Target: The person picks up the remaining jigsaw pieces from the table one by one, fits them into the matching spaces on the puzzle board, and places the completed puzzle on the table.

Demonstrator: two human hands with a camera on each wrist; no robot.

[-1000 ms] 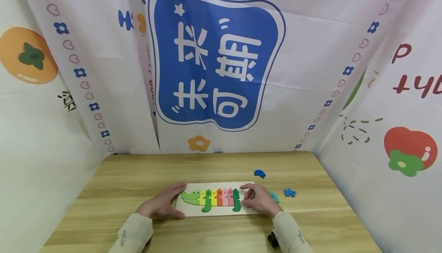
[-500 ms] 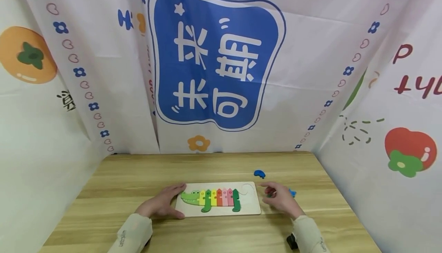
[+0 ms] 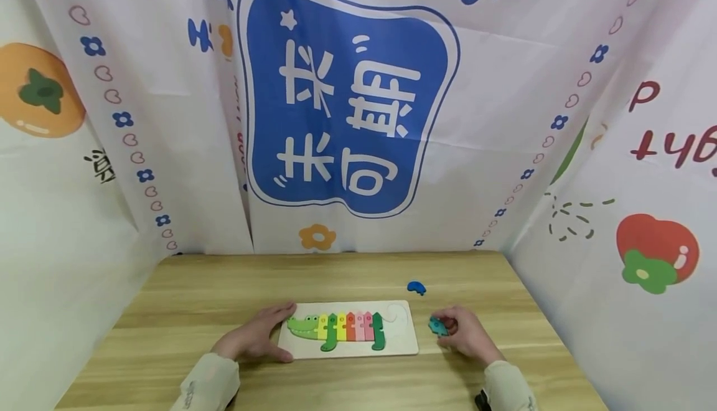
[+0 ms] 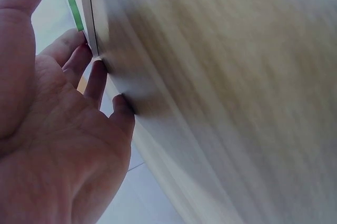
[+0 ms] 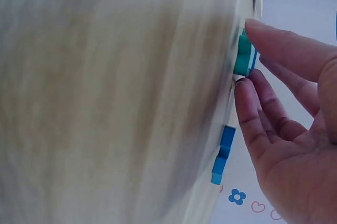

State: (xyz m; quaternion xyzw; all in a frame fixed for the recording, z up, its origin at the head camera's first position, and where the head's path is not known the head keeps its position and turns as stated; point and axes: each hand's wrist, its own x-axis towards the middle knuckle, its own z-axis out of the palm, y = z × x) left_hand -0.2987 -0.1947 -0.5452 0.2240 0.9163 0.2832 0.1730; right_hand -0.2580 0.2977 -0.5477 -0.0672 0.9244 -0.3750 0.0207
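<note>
Crocodile puzzle board [image 3: 401, 346] lies flat on the wooden table [image 3: 313, 387], between the fingers of both hands and touched by the left ones. Leftmost, beyond its wrist, a pale sleeve [image 3: 208, 381] covers the left forearm. The left hand [image 3: 253, 335] has thumb and fingers spread wide apart, steadying the board's left end: fingertips at the far corner, thumb at the near one. Just right of those fingers comes the green crocodile head [image 3: 304, 327], then a row of upright pieces in yellow, green, yellow, orange-red, pink, pink and dark green. Past them a curved outline marks the bare wood, on the side towards the right fingers. Farther from the person than the right fingertips, a dark blue piece [image 3: 417, 288] lies on the table. Off the board's right end, the right hand [image 3: 469, 335] pinches a teal piece [image 3: 437, 326] between thumb and fingertips; whether it touches the table is hard to tell. Beside the little finger, in the right wrist view, another blue piece [image 5: 224, 155] lies on the table.
</note>
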